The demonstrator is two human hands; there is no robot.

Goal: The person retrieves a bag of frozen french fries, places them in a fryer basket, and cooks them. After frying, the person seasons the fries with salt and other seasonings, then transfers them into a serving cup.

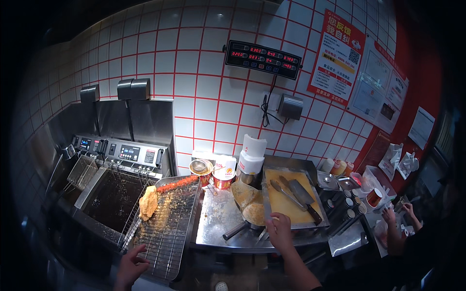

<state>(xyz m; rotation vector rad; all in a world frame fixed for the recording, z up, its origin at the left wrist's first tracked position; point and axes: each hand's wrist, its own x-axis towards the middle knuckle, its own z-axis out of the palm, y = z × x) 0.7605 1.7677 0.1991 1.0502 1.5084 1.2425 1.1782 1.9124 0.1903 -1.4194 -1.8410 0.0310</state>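
Note:
My left hand is beside the near-left edge of a draining tray with a wire rack, fingers apart and nothing in them. A fried, breaded cutlet and a red skewered food lie on the rack. My right hand, fingers loosely bent and seemingly empty, is at the near-left corner of a steel-rimmed cutting board. On the board rest a cleaver and metal tongs. Just left of that hand sits a dark-handled pan or strainer with crumb-coated contents.
A deep fryer with dark oil and a wire basket stands left. Paper cups and a small sieve line the wall under a digital timer. Shakers stand right, near another person's hands.

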